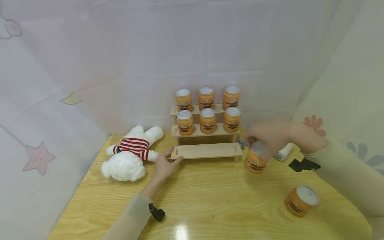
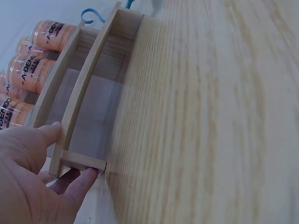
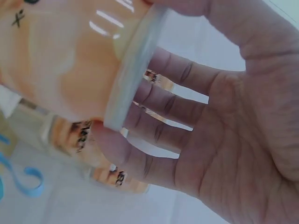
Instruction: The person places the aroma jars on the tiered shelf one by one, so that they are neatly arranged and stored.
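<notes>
Right grip clamps one jar; left grip, fingers straight, touches rack bearing six jars.

We see soft, even lighting; glare spots the counter at lower centre; both wrist views show motion blur.

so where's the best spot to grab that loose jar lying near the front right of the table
Probably around its orange body, coming from above with fingers across the sides. It lies tilted with the white lid facing up and right, so the round body is the exposed part; nothing touches it.
</notes>
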